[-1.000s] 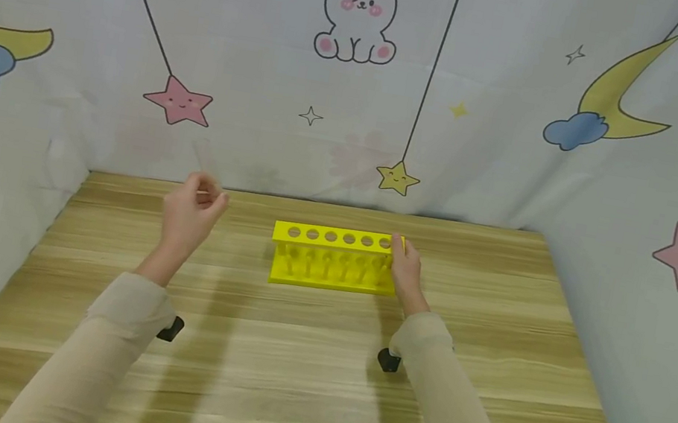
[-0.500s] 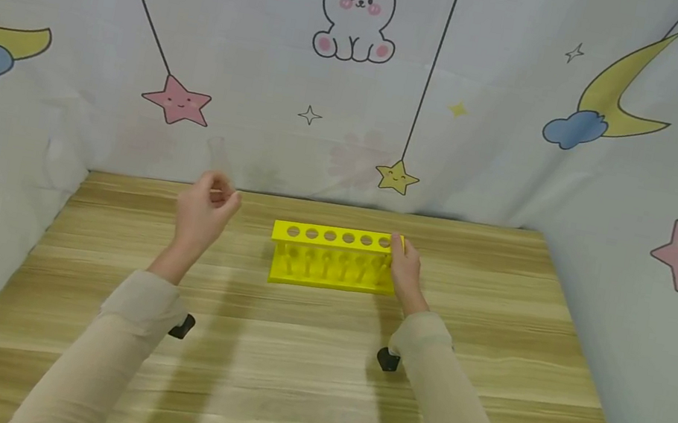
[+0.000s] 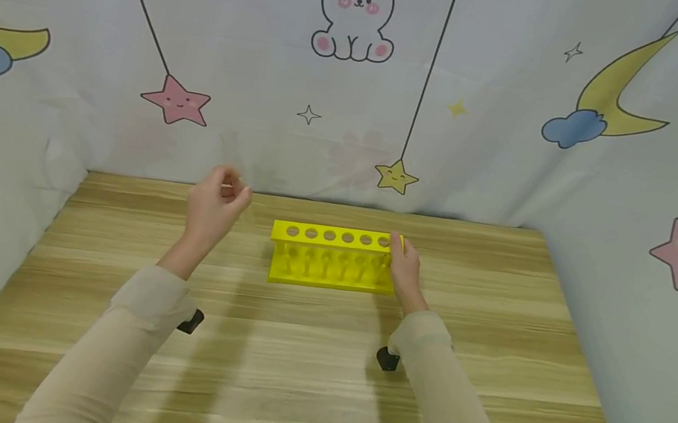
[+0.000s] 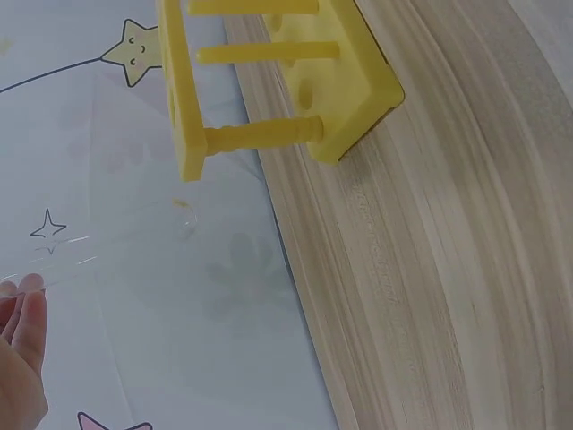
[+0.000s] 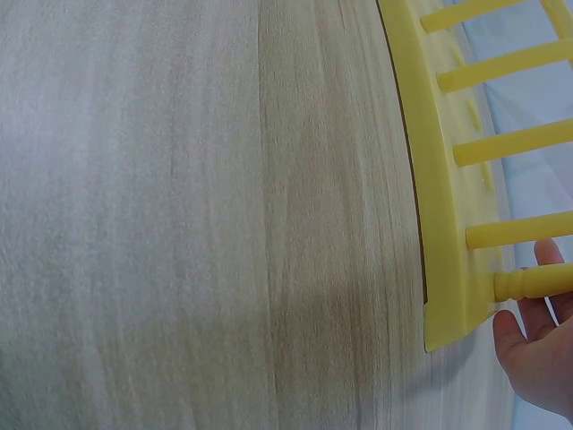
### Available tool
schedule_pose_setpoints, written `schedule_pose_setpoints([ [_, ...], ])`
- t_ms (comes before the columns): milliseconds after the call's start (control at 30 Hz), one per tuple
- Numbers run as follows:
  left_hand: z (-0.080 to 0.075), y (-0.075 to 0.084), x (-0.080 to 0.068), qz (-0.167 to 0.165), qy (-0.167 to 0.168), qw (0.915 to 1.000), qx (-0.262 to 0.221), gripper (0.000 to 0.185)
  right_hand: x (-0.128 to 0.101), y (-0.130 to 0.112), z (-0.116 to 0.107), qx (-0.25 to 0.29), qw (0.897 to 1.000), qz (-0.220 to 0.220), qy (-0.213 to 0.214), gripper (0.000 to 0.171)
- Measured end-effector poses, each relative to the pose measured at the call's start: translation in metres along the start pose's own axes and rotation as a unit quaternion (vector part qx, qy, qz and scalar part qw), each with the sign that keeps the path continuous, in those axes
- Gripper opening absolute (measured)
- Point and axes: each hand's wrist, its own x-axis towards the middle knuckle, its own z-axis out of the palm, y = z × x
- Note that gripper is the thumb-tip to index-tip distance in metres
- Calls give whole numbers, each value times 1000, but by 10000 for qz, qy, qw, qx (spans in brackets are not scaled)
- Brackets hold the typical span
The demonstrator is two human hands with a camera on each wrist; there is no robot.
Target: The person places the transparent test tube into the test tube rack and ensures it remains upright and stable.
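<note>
**Clear Tube Held Left of the Yellow Rack**

The left hand [image 3: 214,203] is raised above the wooden table [image 3: 295,385], its fingertips pinched on a clear test tube [image 3: 231,151]. The tube is faint against the printed backdrop [image 3: 505,82]; it stands roughly upright, long axis near vertical, mouth end above the fingers. The left wrist view shows only its glassy outline [image 4: 98,242] beyond the fingertips.

The yellow rack [image 3: 331,257] stands on the table to the right of the tube, long axis running left to right, with a row of holes in its top plate. The right hand [image 3: 404,272] grips the rack's right end. The left hand is nearer the rack's left-end holes, near but apart.
</note>
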Motion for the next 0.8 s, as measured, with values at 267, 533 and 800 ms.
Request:
schedule_pose_setpoints([
  [267,7,3,1,74,-55,10000,30,24,1,-1,0,16,10000,29,-4,52],
  [533,13,11,3,143,-39,9999,-70,25,2,-1,1,-26,9998,189,39,52],
  [800,18,14,3,133,-80,9997,-201,22,3,1,1,-39,10000,78,44,53],
])
